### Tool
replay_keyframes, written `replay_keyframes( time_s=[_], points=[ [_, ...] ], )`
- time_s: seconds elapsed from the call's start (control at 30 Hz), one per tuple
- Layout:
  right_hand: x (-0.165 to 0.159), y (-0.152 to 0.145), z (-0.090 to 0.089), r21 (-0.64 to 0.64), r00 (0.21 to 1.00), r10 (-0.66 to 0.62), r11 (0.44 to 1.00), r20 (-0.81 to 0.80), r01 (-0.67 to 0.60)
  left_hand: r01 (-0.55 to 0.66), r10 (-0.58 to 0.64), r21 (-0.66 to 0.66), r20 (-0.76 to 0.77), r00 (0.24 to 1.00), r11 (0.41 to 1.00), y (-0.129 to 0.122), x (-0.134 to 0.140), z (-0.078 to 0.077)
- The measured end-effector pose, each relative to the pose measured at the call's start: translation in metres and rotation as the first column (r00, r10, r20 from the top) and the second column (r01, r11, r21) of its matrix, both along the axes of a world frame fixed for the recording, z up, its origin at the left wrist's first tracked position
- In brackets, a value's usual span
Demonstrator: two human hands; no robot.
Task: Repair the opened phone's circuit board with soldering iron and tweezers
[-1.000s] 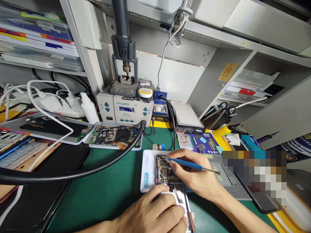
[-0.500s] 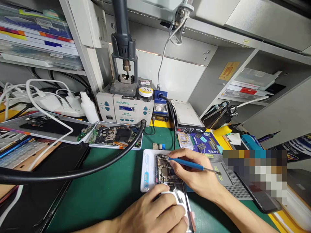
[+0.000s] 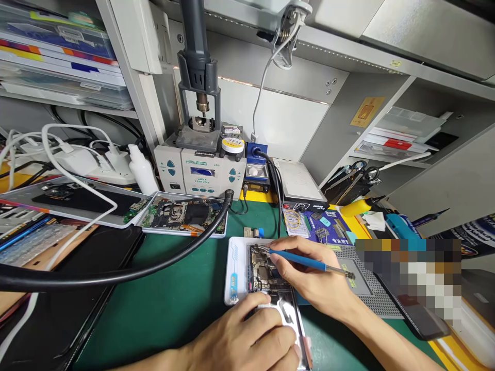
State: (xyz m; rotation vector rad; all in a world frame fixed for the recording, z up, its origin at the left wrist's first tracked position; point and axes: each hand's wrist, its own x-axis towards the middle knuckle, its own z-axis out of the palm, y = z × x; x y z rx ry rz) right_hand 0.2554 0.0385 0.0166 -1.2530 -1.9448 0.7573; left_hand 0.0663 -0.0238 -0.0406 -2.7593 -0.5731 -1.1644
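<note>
Phone (image 3: 263, 274) under left grip (image 3: 247, 332), tool (image 3: 299, 259) in right grip (image 3: 314, 278)

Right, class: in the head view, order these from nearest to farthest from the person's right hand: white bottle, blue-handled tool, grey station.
1. Blue-handled tool: held in the right hand.
2. Grey station: beyond the hand, to its left.
3. White bottle: farther left, beside the station.

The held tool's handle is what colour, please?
The handle is blue, as the head view shows.
</note>
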Motion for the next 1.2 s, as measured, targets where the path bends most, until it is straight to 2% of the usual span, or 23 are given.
replay_keyframes(
  time_s=[0.27,0.47,0.7,0.83,1.2],
  points=[
    [-0.0018,0.0006,0.0011,0.043,1.000,0.001,0.999,0.013,-0.002,0.013,-0.014,-0.008,-0.043,0.999,1.000,0.0010,-0.0021,-0.0006],
    [-0.0005,0.0006,0.0002,0.087,1.000,0.001,0.996,0.004,-0.001,0.014,-0.015,-0.014,-0.019,1.000,1.000,-0.0006,-0.0015,-0.0005],
    [-0.0013,0.0008,0.0017,0.091,1.000,0.009,0.996,0.005,-0.009,0.015,-0.015,-0.015,-0.043,0.999,1.000,-0.0007,-0.0021,-0.0024],
    [-0.0001,-0.0003,0.0011,0.061,1.000,-0.003,0.998,0.016,0.002,0.023,-0.024,-0.013,-0.062,0.998,1.000,0.0000,-0.0027,-0.0021],
    [0.0023,-0.0012,-0.0042,0.019,0.996,0.087,0.996,-0.019,-0.087,0.014,-0.014,-0.016,-0.015,1.000,1.000,0.0007,-0.0007,0.0003]
  ],
)
